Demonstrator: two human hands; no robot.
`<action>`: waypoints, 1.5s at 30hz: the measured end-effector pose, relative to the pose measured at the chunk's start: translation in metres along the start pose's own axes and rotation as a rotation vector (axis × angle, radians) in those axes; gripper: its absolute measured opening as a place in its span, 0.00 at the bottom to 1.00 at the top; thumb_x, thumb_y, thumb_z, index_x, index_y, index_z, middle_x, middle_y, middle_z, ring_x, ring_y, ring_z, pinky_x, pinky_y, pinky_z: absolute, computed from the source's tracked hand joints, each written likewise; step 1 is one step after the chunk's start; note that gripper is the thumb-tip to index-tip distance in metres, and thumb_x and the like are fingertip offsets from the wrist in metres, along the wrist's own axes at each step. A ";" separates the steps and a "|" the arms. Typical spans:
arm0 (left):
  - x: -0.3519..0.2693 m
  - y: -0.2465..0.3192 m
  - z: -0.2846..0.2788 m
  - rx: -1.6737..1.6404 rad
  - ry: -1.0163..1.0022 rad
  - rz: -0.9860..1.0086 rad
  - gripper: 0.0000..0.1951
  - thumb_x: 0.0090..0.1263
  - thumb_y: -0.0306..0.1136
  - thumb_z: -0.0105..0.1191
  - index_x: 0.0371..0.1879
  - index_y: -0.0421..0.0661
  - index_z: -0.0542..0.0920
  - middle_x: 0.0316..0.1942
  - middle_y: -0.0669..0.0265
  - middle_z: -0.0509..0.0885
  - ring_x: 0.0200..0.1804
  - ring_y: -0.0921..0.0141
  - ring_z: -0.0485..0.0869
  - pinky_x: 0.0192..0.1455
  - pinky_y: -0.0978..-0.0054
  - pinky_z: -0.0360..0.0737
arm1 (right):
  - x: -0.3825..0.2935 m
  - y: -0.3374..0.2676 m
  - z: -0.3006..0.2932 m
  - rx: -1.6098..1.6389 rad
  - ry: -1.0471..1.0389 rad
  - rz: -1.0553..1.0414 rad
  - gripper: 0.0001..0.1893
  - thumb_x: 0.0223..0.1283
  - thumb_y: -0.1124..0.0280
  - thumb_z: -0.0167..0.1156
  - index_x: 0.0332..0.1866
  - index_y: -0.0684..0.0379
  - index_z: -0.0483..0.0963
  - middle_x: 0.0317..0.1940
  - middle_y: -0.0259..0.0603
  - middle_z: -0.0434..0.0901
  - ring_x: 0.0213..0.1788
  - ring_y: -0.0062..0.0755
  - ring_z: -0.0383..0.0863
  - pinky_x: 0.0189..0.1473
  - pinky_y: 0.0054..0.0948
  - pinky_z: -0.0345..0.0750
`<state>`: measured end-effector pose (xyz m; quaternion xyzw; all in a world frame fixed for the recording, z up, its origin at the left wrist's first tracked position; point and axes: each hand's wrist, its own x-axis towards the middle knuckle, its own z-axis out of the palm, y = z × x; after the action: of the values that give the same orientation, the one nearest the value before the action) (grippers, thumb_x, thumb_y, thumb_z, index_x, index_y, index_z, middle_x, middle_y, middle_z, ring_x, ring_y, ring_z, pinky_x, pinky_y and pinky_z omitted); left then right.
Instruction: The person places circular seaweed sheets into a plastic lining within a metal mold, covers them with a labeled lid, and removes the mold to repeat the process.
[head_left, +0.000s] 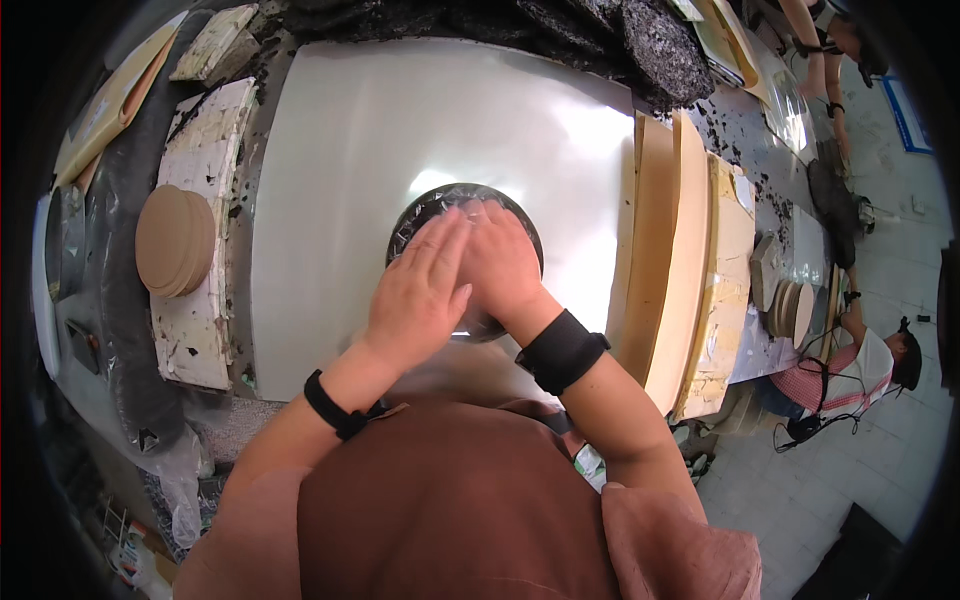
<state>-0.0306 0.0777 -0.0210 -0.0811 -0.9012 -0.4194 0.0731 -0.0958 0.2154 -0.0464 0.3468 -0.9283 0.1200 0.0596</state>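
Note:
Both of my hands lie flat, side by side and partly overlapping, on a round dark disc (407, 219) wrapped in clear plastic film. My left hand (424, 289) covers the disc's left part, its fingers straight and pointing away from me. Over the disc's middle and right rests my right hand (499, 259), its fingertips near the far rim. Neither hand grasps anything. Beneath the disc is a smooth, shiny metal sheet (337, 150). The disc's underside and much of its top are hidden. A black band circles each wrist.
Round brown discs (171, 240) are stacked on a worn white board (196, 330) at left. Brown paper sheets (656, 255) and a taped yellowish block (720, 285) line the right side. Crumpled dark material (660, 56) lies along the far edge. Other people (840, 379) are at right.

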 end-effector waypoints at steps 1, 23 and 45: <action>0.003 -0.002 0.004 0.223 -0.015 0.172 0.23 0.63 0.27 0.57 0.58 0.37 0.73 0.63 0.54 0.73 0.62 0.55 0.75 0.64 0.61 0.75 | 0.003 -0.001 -0.003 -0.032 0.027 -0.073 0.10 0.52 0.72 0.57 0.40 0.59 0.77 0.39 0.40 0.76 0.43 0.40 0.76 0.49 0.32 0.75; 0.002 -0.002 0.016 0.499 -0.286 0.219 0.26 0.67 0.43 0.56 0.57 0.36 0.73 0.67 0.53 0.70 0.72 0.57 0.64 0.71 0.59 0.64 | -0.325 0.216 -0.260 -0.548 -0.419 1.183 0.10 0.60 0.64 0.56 0.40 0.57 0.78 0.36 0.48 0.81 0.43 0.50 0.82 0.43 0.46 0.79; 0.000 -0.013 0.015 0.546 -0.260 0.269 0.24 0.66 0.39 0.57 0.56 0.37 0.71 0.67 0.53 0.69 0.72 0.55 0.63 0.71 0.58 0.63 | -0.332 0.136 -0.078 -0.425 0.141 1.099 0.22 0.58 0.61 0.63 0.56 0.59 0.75 0.56 0.43 0.80 0.58 0.43 0.77 0.60 0.36 0.75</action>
<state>-0.0337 0.0807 -0.0399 -0.2295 -0.9634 -0.1349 0.0312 0.0669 0.5447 -0.0606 -0.2131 -0.9693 -0.0323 0.1181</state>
